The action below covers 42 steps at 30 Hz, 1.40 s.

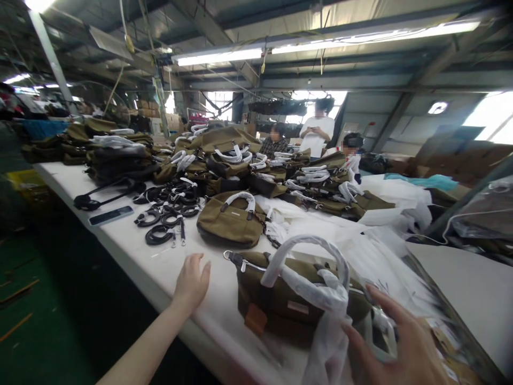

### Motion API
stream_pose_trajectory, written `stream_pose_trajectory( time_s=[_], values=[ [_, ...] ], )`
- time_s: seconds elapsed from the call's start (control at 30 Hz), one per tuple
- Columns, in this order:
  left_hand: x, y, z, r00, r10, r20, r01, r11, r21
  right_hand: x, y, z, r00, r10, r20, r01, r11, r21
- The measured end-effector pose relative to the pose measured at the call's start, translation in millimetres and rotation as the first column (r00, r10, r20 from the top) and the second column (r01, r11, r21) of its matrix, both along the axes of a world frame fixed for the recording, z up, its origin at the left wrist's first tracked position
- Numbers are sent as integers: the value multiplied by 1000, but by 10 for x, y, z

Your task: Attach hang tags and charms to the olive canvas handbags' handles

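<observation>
An olive canvas handbag (288, 305) lies on the white table (132, 251) in front of me, its handles wrapped in white plastic. My right hand (395, 347) is at the bag's right end, fingers spread over crumpled clear plastic wrap (332, 342) and touching it. My left hand (191, 282) hovers open over the bare table edge, left of the bag and apart from it. A second olive handbag (231, 220) sits farther back.
Several coiled black straps (168, 214) and a dark phone (111, 215) lie to the left. Piles of olive bags (224, 155) cover the far table. White plastic sheets (385, 214) spread to the right. Three people stand at the back.
</observation>
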State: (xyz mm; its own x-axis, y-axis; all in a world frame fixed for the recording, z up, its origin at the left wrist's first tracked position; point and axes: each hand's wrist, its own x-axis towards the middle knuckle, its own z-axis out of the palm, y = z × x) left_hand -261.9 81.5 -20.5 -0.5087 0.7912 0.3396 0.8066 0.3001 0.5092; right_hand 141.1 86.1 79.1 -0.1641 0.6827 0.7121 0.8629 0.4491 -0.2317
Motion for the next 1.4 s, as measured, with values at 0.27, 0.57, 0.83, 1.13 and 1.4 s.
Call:
stream_pose_trajectory(
  time_s=[0.27, 0.57, 0.83, 1.13, 1.4],
  values=[
    [262, 6, -405, 985, -77, -156, 43, 977, -208, -94, 802, 213, 932, 352, -92, -349, 793, -500],
    [196, -49, -382, 991, -101, -86, 91, 989, -118, -336, 724, 318, 903, 171, -394, -389, 716, -580],
    [292, -3, 436, 979, -126, 159, 87, 968, 236, -502, 51, 537, 923, 256, -287, -379, 733, -565],
    [1166, -12, 2057, 408, -850, 332, 808, 506, 302, -469, -20, 808, 855, 382, -351, -519, 637, -570],
    [1466, -100, 2206, 568, -823, 23, 742, 524, 419, -608, 87, 751, 809, 369, -458, -585, 585, -562]
  ],
)
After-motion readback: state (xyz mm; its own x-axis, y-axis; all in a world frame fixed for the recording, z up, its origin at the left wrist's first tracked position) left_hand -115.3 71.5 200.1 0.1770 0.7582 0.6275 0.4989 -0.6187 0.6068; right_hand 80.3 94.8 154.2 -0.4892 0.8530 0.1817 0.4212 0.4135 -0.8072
